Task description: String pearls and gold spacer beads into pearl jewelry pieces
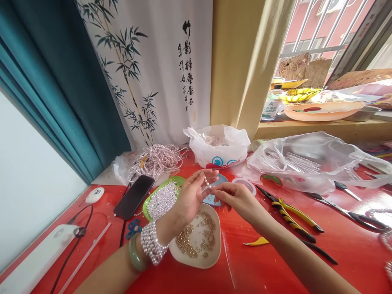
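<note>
Red tabletop (248, 271) beneath, a bead strand (207, 183) spans pinching left fingers (197, 177) and right fingers (224, 190).

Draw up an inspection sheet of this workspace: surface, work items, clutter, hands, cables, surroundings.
Surface: glossy red tabletop.
Work items: short beaded strand between the hands; gold beads in a white tray; pearly beads in a green tray.
Clutter: phone, yellow-and-black pliers, scissors, plastic bag at the back.
Hands: left hand and right hand both pinch the strand; pearly bracelet and green bangle on the left wrist.
Cables: black cable at the white power strip; another below the phone.
Surroundings: teal curtain at left, barred window at right; co-workers: nothing seen.
</note>
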`<state>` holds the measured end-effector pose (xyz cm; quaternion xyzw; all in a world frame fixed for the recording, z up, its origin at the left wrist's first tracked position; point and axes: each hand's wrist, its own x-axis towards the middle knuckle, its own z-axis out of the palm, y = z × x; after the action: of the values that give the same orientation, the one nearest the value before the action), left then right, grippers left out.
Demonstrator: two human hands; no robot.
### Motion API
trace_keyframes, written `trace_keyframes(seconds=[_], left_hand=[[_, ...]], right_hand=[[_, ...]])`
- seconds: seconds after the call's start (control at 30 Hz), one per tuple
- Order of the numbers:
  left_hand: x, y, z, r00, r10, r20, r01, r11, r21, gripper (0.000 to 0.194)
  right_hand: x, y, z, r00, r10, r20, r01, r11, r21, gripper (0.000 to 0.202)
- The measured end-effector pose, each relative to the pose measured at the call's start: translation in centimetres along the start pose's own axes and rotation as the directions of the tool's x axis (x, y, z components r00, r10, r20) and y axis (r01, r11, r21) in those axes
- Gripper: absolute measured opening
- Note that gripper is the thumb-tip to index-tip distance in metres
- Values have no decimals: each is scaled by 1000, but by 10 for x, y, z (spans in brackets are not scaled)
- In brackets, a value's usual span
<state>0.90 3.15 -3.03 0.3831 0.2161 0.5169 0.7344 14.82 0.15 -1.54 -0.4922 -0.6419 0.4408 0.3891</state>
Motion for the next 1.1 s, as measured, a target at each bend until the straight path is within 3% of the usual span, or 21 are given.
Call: trace_keyframes(seconds=[0.13, 0.27, 0.37, 0.57, 0.67, 0.93, 1.1], left_hand=[[-3, 9, -4, 999, 41, -20, -33, 952, 304, 16], [-8, 20, -8, 990, 136, 44, -132, 760, 636, 14], [-11, 27, -9, 981, 163, 102, -185, 652, 735, 12], [-15, 32, -6, 966, 192, 174, -254, 561, 788, 12], [-16, 32, -5, 968, 186, 171, -248, 563, 788, 11], [-18, 33, -8, 996, 76, 48, -86, 656, 750, 8], [-18, 32, -10, 999, 35, 37, -51, 724, 688, 10]], right_hand=[[1, -2, -2, 999, 4, -39, -3, 1000, 21, 19], [1, -3, -3, 997, 11, -71, -6, 998, 68, 16], [0, -5, -3, 998, 9, -61, -3, 996, 88, 16], [-3, -8, -2, 999, -30, -34, 32, 997, 67, 18], [-4, -8, 0, 998, -59, -25, 59, 998, 18, 17], [-10, -8, 1, 978, -180, -101, 157, 967, -203, 17], [-11, -9, 2, 960, -257, -112, 218, 936, -275, 18]])
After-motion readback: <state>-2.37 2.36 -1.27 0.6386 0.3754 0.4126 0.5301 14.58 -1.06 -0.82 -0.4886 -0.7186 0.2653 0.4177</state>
